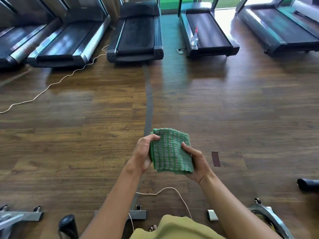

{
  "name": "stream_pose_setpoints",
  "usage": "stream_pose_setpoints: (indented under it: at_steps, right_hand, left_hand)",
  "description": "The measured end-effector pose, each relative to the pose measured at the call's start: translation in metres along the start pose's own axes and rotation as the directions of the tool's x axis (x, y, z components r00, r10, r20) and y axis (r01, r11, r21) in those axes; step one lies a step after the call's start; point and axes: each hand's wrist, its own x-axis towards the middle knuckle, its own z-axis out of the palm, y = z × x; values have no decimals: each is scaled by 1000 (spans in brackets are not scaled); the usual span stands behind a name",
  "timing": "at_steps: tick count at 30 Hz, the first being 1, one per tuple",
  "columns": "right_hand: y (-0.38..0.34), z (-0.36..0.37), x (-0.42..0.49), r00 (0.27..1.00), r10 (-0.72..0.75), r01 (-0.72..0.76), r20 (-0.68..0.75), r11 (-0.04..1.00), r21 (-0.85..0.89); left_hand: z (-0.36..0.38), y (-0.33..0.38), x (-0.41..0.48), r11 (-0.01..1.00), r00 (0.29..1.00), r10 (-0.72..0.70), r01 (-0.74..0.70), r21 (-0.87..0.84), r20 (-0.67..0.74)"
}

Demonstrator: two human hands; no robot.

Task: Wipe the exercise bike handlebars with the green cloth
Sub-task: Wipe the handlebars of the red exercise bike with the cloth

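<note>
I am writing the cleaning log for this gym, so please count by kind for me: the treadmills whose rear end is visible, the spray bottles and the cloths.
Treadmills: 5
Spray bottle: 1, standing on a treadmill
Green cloth: 1, held by the left hand and the right hand
Total: 7

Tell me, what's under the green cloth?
The left hand and right hand hold the green cloth by its sides. Some of their fingers go underneath, where the cloth hides them. It also covers a patch of the wooden floor below.
</note>
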Motion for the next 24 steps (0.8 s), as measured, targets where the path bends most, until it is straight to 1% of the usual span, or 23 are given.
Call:
stream_pose_setpoints:
  at_steps: [1, 3, 4, 5, 6, 7, 8, 9, 10, 11, 12, 13, 14, 15, 17, 18, 19, 22, 23, 24]
  right_hand:
    - [-3, 0, -2, 1000, -12, 12, -17, 1000, -13]
    - [-11, 1, -4, 996, -45, 39, -71, 996, -79]
    - [-15, 5, -5, 993, -54, 40, -103, 990, -135]
    - [-19, 8, -6, 987, -72, 43, -144, 980, -196]
    - [-22, 13, -6, 978, -95, 45, -183, 965, -260]
    - [-23, 15, -4, 967, -133, 57, -217, 944, -325]
    - [-23, 20, -3, 952, -177, 66, -250, 916, -395]
    - [-21, 24, -1, 933, -231, 75, -277, 876, -476]
    - [-17, 31, 2, 915, -277, 75, -295, 833, -548]
    - [-11, 38, 5, 900, -318, 71, -297, 781, -620]
    - [-2, 46, 8, 892, -346, 56, -289, 722, -690]
    - [6, 52, 11, 891, -363, 28, -274, 645, -764]
    - [14, 58, 12, 889, -376, -11, -261, 553, -833]
    - [19, 63, 11, 886, -391, -52, -249, 450, -891]
    - [22, 71, 5, 889, -407, -102, -209, 268, -958]
    - [22, 74, 2, 897, -402, -105, -183, 208, -973]
    - [21, 75, 1, 906, -391, -100, -161, 172, -980]
    - [23, 74, -3, 930, -345, -96, -127, 106, -990]
    - [24, 72, -5, 931, -344, -104, -122, 70, -992]
    - [25, 70, -8, 926, -364, -107, -103, 11, -994]
  left_hand:
    - [-1, -1, 0, 1000, 1000, 4, -4, 5, -19]
    - [-3, -5, 2, 997, 995, 37, -30, 73, -96]
    - [-4, -8, 4, 988, 985, 69, -46, 147, -156]
    - [-4, -13, 7, 964, 967, 116, -55, 259, -227]
    - [-5, -18, 11, 923, 937, 180, -55, 381, -299]
    - [-4, -23, 14, 883, 913, 223, -41, 467, -341]
    - [-1, -28, 17, 865, 918, 221, -28, 501, -330]
    - [6, -31, 15, 868, 936, 188, -16, 496, -298]
    - [15, -34, 14, 901, 963, 104, 15, 434, -249]
    - [23, -36, 14, 945, 981, 11, 54, 324, -195]
    - [29, -40, 16, 981, 987, -67, 92, 173, -147]
    - [33, -43, 16, 994, 988, -106, 108, 11, -115]
    - [33, -47, 16, 986, 989, -120, 107, -131, -91]
    - [31, -53, 18, 970, 990, -120, 101, -223, -71]
    - [27, -59, 16, 943, 991, -132, 116, -311, -30]
    - [24, -61, 15, 922, 991, -137, 128, -366, 2]
    - [20, -64, 16, 895, 990, -139, 135, -425, 23]
    - [12, -66, 17, 849, 990, -114, 143, -509, 89]
    - [8, -67, 18, 842, 989, -115, 149, -519, 98]
    - [6, -68, 17, 841, 990, -102, 140, -522, 102]
